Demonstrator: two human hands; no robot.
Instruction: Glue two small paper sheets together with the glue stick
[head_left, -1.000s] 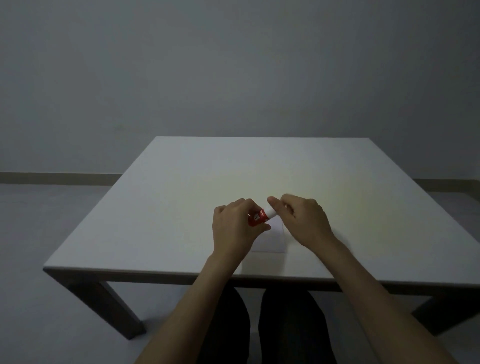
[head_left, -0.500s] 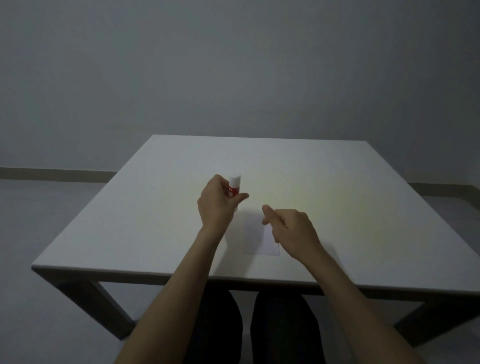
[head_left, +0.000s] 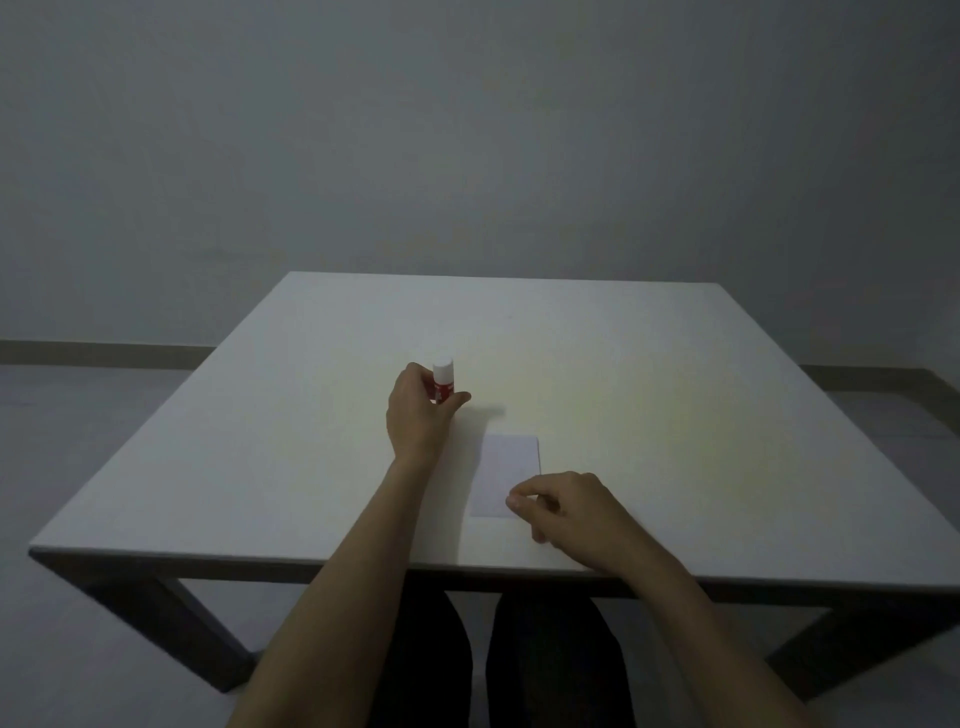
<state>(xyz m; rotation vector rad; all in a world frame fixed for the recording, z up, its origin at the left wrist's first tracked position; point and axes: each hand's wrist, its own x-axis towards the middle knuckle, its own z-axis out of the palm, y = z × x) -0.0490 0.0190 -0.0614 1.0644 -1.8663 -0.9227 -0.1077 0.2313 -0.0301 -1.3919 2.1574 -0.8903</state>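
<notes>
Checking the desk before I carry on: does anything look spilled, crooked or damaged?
Nothing stands out. The glue stick stands upright and capped in the left hand; the paper lies flat on the table under the right hand.

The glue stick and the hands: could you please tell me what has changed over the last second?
The left hand carried the glue stick away from the right hand, farther out and left, turning it upright, cap on. The right hand let go of it and drew back to the paper. The paper stays flat on the table.
</notes>
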